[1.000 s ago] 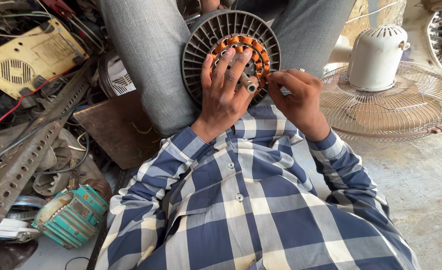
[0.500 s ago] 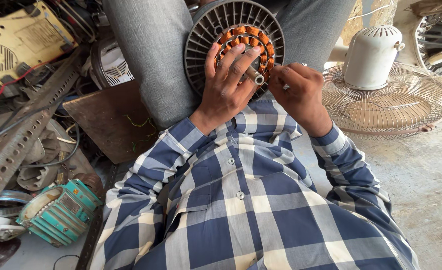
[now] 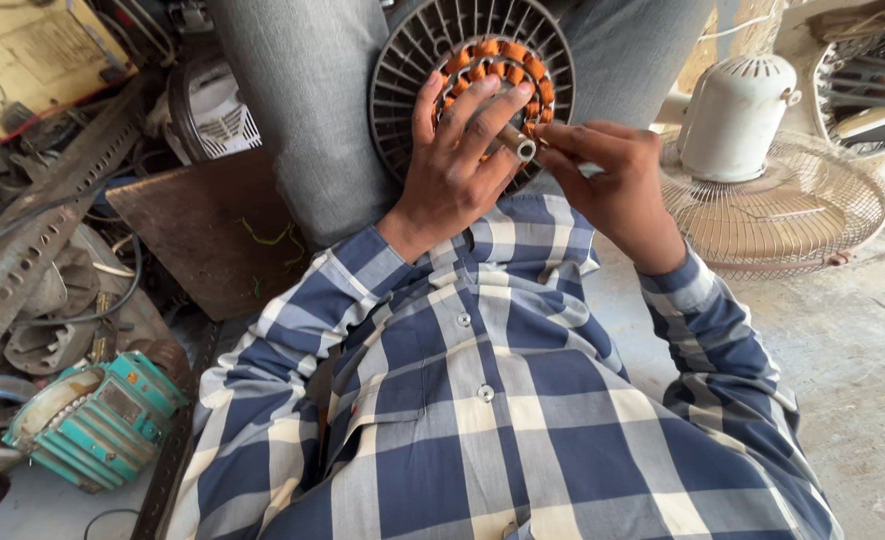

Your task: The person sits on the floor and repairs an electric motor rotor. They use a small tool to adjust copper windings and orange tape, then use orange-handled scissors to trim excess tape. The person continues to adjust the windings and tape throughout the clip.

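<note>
Two hands worked on one fan motor stator, propped between grey-trousered knees, top centre; far left lay teal motor housing among scrap metal; left hand spread wide, fingers splayed flat over orange copper windings; right hand pinched narrow on steel shaft tip; white pedestal fan stood far right; stator judged heavy, rigid; windings fragile; grip by ribbed rim.

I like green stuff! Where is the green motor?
In the head view, the green motor sits low on the left, among the scrap metal, beside the person's left sleeve.
</note>
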